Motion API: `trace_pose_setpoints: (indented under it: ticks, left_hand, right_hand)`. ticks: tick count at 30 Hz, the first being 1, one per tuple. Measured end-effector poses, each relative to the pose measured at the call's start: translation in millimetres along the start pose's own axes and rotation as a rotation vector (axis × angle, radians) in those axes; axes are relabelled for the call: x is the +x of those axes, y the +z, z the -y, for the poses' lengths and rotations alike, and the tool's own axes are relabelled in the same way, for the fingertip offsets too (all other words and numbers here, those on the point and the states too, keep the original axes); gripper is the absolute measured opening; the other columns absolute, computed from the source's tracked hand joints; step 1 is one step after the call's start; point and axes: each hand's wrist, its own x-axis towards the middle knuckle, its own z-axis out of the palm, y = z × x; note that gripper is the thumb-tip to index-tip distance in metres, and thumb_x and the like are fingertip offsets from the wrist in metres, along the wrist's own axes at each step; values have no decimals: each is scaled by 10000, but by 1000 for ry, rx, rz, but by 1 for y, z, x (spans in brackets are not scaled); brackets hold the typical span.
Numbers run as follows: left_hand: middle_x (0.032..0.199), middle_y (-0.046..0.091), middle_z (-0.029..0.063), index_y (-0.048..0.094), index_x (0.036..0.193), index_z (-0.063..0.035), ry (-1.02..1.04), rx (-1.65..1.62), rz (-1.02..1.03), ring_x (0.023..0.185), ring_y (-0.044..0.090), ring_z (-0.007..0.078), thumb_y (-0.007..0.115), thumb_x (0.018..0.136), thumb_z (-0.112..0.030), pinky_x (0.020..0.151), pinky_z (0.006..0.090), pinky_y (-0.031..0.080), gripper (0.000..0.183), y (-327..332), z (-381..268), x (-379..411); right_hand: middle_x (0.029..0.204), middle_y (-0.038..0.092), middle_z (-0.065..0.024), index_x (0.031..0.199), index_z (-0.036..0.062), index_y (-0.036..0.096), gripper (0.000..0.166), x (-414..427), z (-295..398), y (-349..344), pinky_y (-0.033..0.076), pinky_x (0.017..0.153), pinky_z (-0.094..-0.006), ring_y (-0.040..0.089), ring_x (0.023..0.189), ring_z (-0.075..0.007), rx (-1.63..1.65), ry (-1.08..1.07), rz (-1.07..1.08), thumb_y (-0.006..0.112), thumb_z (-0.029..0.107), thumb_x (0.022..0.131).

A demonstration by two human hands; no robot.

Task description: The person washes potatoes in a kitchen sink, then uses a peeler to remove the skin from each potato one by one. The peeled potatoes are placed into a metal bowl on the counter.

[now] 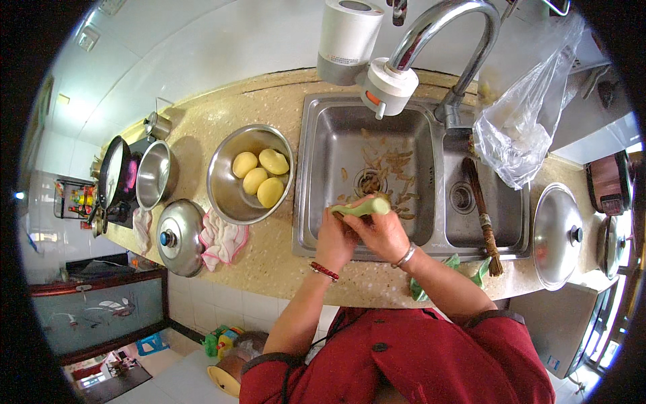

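Over the front of the large sink basin (330, 146), my right hand (386, 235) grips a tool with a thick pale green handle (376, 205), which looks like a vegetable peeler. Close against it, my left hand (335, 237) is curled around a small brownish item, seemingly a potato, mostly hidden by the fingers. Brown peelings (398, 161) are strewn over the basin floor, and more lie on the drain (370, 182). Left of the sink, a steel bowl (219, 171) holds several peeled yellow potatoes (255, 181).
A chrome faucet (484, 45) with a white filter (391, 83) overhangs the sink. A twig brush (482, 212) lies across the small basin. A plastic bag (525, 131) hangs at right. Pot lids (557, 237), a cloth (224, 237) and another bowl (154, 177) occupy the counter.
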Motion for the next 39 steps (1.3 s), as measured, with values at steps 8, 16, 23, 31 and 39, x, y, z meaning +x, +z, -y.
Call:
trace_pose_setpoints:
  ticks: [8,16,23,31,39]
  left_hand:
    - [1042,527,215,470,1126,-6,86,33,-103,963,547,415,681,757,7,822,453,469,426,-4,-4,-9]
    - [1035,555,165,492,1094,-24,3,-55,-208,946,577,347,655,748,43,809,397,477,388,0,-10,-4]
    - [990,558,29,500,1081,-69,-59,-496,-166,910,568,144,695,722,36,825,281,477,422,-8,-8,-1]
    - [990,556,39,507,1090,-55,-197,-571,-69,858,577,145,741,731,11,804,291,491,433,-6,-20,2]
    - [1116,531,49,510,1208,-101,-344,-1086,-102,1017,543,155,625,922,-349,927,327,424,396,-7,-21,20]
  right_hand:
    - [770,634,-95,1004,4,575,222,1,-26,-20,483,535,-324,596,615,-192,-53,367,-104,693,143,877]
    - [763,633,-63,1028,-3,574,238,-1,3,-2,489,518,-297,590,617,-116,277,331,-26,675,173,904]
    - [818,591,-26,1099,11,522,243,-5,-6,-21,459,476,-234,534,577,-76,271,637,-117,641,139,930]
    - [859,657,-158,1034,-3,558,303,2,-9,-13,511,642,-363,649,746,-208,69,257,-31,707,207,875]
    - [1036,640,-54,1106,50,557,257,-16,-38,-36,526,807,-378,625,905,-175,1040,816,-89,592,260,961]
